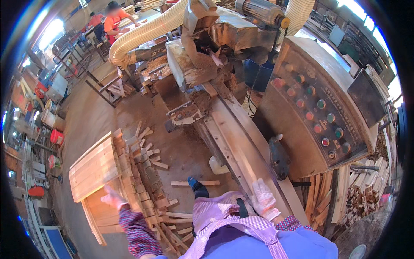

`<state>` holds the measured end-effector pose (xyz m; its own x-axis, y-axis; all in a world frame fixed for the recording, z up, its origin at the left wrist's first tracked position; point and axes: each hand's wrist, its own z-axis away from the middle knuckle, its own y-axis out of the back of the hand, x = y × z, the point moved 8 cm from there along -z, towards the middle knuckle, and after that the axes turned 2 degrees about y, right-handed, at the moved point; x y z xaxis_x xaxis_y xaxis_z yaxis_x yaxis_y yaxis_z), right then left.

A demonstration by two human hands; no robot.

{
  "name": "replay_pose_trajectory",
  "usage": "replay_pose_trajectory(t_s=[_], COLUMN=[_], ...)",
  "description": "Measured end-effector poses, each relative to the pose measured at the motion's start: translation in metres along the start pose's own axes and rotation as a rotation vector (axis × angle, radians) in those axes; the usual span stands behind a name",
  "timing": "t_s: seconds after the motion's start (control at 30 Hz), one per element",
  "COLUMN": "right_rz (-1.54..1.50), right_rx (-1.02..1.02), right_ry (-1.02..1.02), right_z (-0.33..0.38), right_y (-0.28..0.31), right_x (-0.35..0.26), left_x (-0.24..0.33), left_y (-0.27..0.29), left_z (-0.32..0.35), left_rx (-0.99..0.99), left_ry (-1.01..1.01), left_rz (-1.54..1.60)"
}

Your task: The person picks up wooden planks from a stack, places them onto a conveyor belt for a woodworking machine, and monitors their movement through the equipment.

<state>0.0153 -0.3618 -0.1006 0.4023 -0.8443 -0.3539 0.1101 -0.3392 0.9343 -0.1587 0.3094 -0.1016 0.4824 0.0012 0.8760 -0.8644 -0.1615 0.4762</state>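
Note:
My right hand (pixel 264 200), in a pale work glove, lies with fingers stretched out on a long light wooden strip (pixel 233 140). The strip lies along the metal bed (pixel 276 166) of a woodworking machine and points up toward its cutter housing (pixel 196 56). On the left, my left hand (pixel 114 197), gloved too, reaches over a stack of pale wooden boards (pixel 95 166). Its fingers look extended at the boards' near edge; whether they touch the wood I cannot tell. Nothing shows in its grasp.
A control panel (pixel 308 103) with red and green buttons stands right of the bed. A ribbed dust hose (pixel 148 32) arches over the machine. Offcuts (pixel 157 165) litter the floor beside the boards. Wood strips (pixel 375 187) are piled at the right. A person in orange (pixel 117 21) works far left.

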Motion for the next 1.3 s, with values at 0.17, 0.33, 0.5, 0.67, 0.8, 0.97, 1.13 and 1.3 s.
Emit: replay_pose_trajectory(t_s=[0.17,0.33,0.5,0.67,0.8,0.97,1.13,1.3], right_rz=[0.271,0.238,0.223,-0.857,-1.105,-0.708,0.040,0.207], right_rx=[0.164,0.122,0.272,-0.167,-0.481,-0.232,0.179,0.267], right_ry=[0.156,0.202,0.174,0.574,0.471,0.109,-0.057,0.023], right_z=[-0.122,-0.249,-0.299,-0.195,-0.092,-0.023,0.028,-0.106], right_y=[0.005,-0.008,-0.022,0.001,0.029,-0.014,0.024,0.009], right_x=[-0.016,-0.001,-0.021,-0.202,-0.233,-0.106,-0.004,0.008], left_x=[-0.112,-0.107,0.022,0.063,0.083,0.103,0.101,0.085], left_y=[-0.058,-0.065,0.003,0.002,-0.032,-0.048,-0.064,-0.076], left_z=[-0.147,-0.134,0.040,0.231,0.323,0.377,0.370,0.371], left_rx=[-0.499,-0.792,-0.531,-0.671,-1.032,-1.165,-1.103,-1.111], left_ry=[0.521,0.456,0.340,0.320,0.307,0.242,0.191,0.286], left_rz=[0.883,0.825,0.800,0.790,0.903,0.629,0.483,0.416])
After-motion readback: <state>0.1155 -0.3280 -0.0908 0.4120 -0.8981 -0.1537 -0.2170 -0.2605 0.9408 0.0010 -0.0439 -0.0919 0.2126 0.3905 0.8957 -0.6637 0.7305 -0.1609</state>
